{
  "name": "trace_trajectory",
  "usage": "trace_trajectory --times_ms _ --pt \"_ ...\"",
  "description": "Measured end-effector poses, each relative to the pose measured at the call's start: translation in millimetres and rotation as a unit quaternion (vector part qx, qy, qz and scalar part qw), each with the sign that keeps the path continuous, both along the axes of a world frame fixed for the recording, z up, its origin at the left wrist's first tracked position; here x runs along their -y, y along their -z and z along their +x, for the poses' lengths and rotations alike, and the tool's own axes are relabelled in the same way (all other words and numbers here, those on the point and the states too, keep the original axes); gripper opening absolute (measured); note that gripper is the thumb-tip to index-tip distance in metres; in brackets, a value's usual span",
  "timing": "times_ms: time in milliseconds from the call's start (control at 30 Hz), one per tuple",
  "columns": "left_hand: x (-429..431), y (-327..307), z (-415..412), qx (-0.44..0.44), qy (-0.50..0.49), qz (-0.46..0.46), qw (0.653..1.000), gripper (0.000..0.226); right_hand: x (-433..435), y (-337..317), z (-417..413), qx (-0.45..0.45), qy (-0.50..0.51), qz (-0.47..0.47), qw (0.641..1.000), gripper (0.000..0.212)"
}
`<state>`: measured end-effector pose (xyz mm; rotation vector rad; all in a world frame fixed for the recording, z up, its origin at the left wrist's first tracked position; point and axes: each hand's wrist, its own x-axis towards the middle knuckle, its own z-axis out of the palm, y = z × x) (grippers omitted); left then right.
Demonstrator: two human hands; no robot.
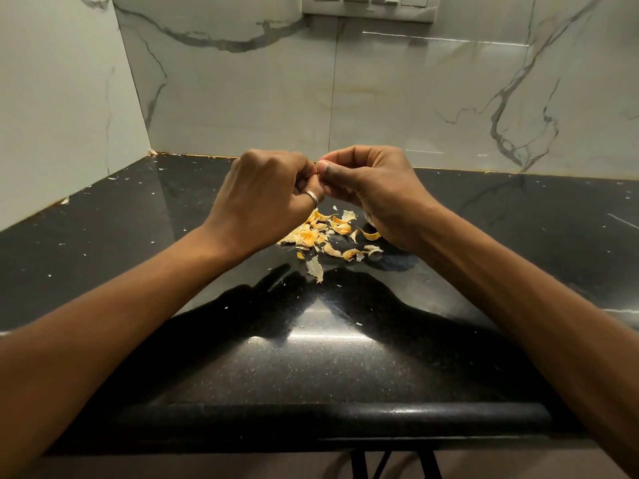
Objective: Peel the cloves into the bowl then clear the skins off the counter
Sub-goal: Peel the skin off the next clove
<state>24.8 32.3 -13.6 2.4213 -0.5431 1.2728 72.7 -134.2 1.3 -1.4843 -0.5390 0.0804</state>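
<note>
- Backing the black desk [138,236]: marble wall [242,98], switch panel [368,6].
- Left hand [266,198] and right hand [373,191] pinch a mostly hidden clove [316,171].
- Yellowish skins [325,233] scattered beneath.

Head cam, looking fwd & down at counter [311,368] (close, wide-angle).

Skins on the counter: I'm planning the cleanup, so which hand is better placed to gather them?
Left, narrowly: the left hand hangs over the thickest skins; the right hand sits beside their thinner edge. Both pinch a half-hidden clove.
</note>
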Motion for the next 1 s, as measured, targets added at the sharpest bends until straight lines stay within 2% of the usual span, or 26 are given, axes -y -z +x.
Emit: trace_trajectory --times_ms 467,633,767,1000 --pt "-0.5 2.8 1.7 -0.006 -0.005 0.010 1.000 0.027 0.6 4.3 0.4 0.016 -0.012 -0.013 1.000 0.017" --pt "-1.6 1.6 1.5 -0.065 0.021 -0.086 0.994 0.019 0.0 2.7 1.6 -0.039 -0.033 0.020 0.999 0.018" --pt "-0.3 1.4 0.8 -0.124 0.060 -0.171 0.976 0.006 3.9 -0.3 2.8 -0.042 -0.032 -0.004 0.999 0.018" --pt "-4.6 -2.7 2.5 -0.147 0.074 -0.218 0.962 0.011 6.7 -2.3 0.4 -0.007 -0.030 -0.043 0.999 0.016"
